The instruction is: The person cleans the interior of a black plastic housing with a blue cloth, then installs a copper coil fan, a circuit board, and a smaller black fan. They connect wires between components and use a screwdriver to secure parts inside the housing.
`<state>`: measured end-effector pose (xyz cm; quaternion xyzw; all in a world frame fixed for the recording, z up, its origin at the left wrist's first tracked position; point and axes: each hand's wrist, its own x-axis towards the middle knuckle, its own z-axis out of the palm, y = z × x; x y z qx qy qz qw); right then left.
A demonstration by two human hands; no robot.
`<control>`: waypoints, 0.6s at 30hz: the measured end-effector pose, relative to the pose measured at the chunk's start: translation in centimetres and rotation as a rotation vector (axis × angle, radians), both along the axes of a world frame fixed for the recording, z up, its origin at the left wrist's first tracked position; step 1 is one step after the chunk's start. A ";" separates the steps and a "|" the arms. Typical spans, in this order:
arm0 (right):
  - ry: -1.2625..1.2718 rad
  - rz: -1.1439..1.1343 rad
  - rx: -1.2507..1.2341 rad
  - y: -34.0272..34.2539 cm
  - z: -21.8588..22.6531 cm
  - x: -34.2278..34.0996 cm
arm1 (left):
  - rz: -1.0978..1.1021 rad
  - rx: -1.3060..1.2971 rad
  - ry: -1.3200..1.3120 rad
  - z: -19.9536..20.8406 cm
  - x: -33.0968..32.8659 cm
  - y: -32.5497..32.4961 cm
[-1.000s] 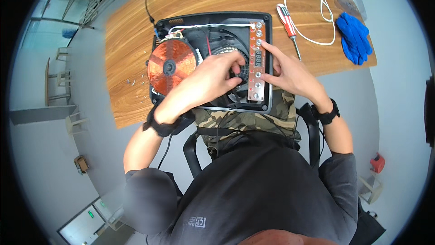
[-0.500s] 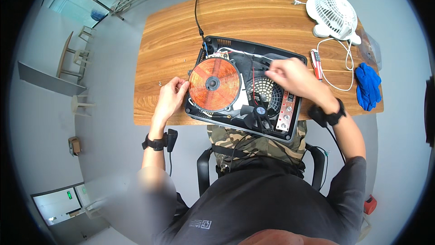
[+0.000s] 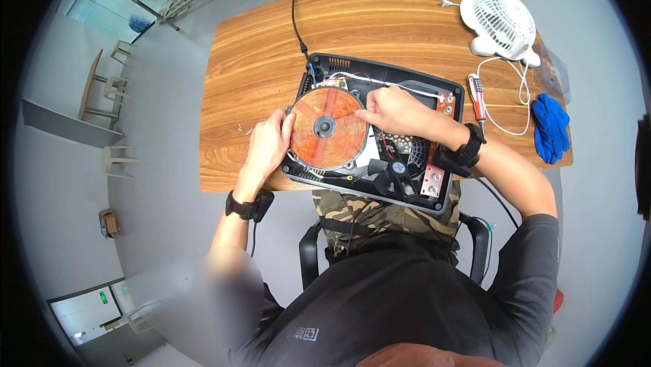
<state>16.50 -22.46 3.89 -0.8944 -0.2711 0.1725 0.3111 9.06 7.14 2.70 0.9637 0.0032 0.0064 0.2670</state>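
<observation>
A round copper coil (image 3: 325,150) lies in the left part of an opened black induction cooker housing (image 3: 407,76). My left hand (image 3: 269,142) is closed at the coil's left rim, thumb on its edge. On the opposite side my right hand (image 3: 395,110) pinches the upper right rim between thumb and bent fingers. A small black fan (image 3: 397,171) with a pale hub sits tilted to the right of the coil, over a round vent grille. The control board (image 3: 432,182) runs along the right side, partly behind my right forearm. White and red wires cross the housing's top.
The wooden table (image 3: 251,41) carries a white fan (image 3: 500,24) with its cable at the far right. A red and black screwdriver (image 3: 476,95) and blue gloves (image 3: 550,126) lie at the right. Several small screws (image 3: 241,127) lie left of the housing. A black power cord (image 3: 294,17) leads out behind.
My right hand has moved left from above the vent grille to the coil's right rim. My left hand has closed further over the left rim. The housing and coil have shifted slightly right.
</observation>
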 end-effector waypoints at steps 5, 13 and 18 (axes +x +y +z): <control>-0.021 -0.047 0.002 0.1 -0.5 -0.1 | 0.026 -0.006 -0.059 0.7 -0.1 -0.4; 0.015 -0.005 0.129 -0.5 -2.6 1.0 | 0.104 -0.323 0.022 -0.3 0.9 0.5; 0.268 -0.088 0.170 -0.7 -2.6 1.4 | 0.101 -0.708 0.257 1.6 0.3 -0.7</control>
